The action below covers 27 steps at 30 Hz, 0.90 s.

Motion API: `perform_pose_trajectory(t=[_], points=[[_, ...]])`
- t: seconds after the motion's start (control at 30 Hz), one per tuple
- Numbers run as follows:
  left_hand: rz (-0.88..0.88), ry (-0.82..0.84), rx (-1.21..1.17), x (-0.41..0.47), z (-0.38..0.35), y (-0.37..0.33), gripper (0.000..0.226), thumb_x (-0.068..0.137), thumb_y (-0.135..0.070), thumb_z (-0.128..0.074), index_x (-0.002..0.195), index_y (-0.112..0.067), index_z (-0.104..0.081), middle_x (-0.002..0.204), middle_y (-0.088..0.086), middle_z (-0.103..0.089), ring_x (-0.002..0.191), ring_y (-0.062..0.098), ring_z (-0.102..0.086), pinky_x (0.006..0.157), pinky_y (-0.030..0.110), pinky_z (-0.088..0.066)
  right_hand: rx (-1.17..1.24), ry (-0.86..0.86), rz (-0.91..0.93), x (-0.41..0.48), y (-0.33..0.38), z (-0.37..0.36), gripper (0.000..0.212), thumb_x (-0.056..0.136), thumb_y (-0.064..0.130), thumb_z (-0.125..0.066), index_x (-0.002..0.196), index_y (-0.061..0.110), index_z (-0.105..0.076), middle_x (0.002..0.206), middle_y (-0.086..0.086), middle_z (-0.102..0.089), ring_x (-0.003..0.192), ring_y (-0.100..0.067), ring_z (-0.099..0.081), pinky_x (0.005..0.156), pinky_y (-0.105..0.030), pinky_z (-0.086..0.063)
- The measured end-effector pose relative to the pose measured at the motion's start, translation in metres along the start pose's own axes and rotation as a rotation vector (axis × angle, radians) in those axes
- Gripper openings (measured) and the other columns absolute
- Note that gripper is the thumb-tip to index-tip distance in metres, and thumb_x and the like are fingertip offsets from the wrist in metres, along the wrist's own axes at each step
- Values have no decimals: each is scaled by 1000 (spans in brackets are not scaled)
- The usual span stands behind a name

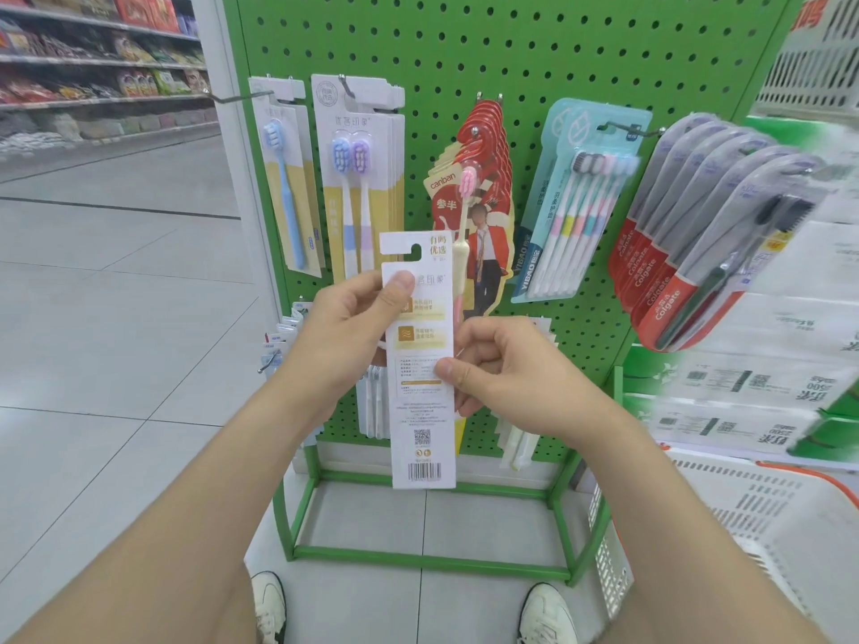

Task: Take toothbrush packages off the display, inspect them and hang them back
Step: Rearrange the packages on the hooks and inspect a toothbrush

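- Head view: left hand [353, 318] is pinching the upper part of a tall white cardboard toothbrush package [420, 411], thumb on its printed back.
- Right hand [506, 369] is pinching its right edge lower down.
- Package is standing upright before the green perforated pegboard display [465, 53], apparently clear of the hooks.
- Pale tiled floor [116, 318] is stretching left toward stocked shop shelves [93, 62].

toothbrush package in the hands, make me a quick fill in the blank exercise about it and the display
1. The white package shows its barcode, so its ____ side faces the camera.
2. Counting the left hand and the right hand, the number of hands gripping it is ____.
3. The pegboard behind it is ____.
4. The Colgate packs hang to its ____.
Missing words: back; two; green; right.
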<state>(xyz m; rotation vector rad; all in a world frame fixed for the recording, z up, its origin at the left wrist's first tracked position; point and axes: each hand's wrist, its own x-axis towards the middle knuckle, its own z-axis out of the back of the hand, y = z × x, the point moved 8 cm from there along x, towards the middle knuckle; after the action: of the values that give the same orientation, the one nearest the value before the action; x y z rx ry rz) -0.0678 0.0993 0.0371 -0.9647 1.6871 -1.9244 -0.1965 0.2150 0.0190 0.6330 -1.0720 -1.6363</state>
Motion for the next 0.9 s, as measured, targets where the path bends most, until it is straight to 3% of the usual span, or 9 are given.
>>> perform_pose_trajectory(t=[0.1,0.23,0.37,0.5,0.63,0.9], points=[[61,94,54,0,-7,8,29,107,-37,-60,118,-17,-77,103,4,-83,94,26,-81,86,53,-66,-23,-67,29,1,2,4,11,101,21,-73,99,11,-76,84,-9,-80,77,-30,-78,77,-49,-66],[68,114,25,0,-11,9,27,106,-34,-61,123,-18,-75,106,7,-82,96,29,-80,84,46,-67,38,-208,80,-1,11,17,25,105,28,-68,96,5,-71,81,-9,-80,69,-25,-76,67,-46,-66],[82,97,-38,0,-14,13,33,108,-38,-56,121,-16,-77,109,10,-82,99,28,-79,88,42,-65,50,-187,62,0,9,18,24,106,24,-65,98,2,-67,79,-10,-79,65,-26,-75,57,-36,-61],[118,76,-143,-2,-21,18,42,110,-41,-53,113,-7,-78,105,20,-80,88,30,-78,78,42,-65,22,-156,28,-1,8,12,27,104,30,-67,92,7,-73,79,-10,-79,66,-28,-76,64,-42,-63],[123,89,-55,-3,-26,20,37,109,-43,-55,108,-18,-82,98,12,-81,81,20,-74,68,30,-59,139,-270,55,-3,13,23,39,110,37,-56,96,6,-76,79,-17,-76,64,-31,-73,58,-36,-61],[245,111,-183,-5,-34,26,39,106,-46,-60,111,-15,-83,101,12,-80,81,22,-72,67,31,-58,334,-249,25,-5,15,26,40,110,27,-57,93,-4,-75,71,-17,-70,58,-27,-67,54,-33,-57]])
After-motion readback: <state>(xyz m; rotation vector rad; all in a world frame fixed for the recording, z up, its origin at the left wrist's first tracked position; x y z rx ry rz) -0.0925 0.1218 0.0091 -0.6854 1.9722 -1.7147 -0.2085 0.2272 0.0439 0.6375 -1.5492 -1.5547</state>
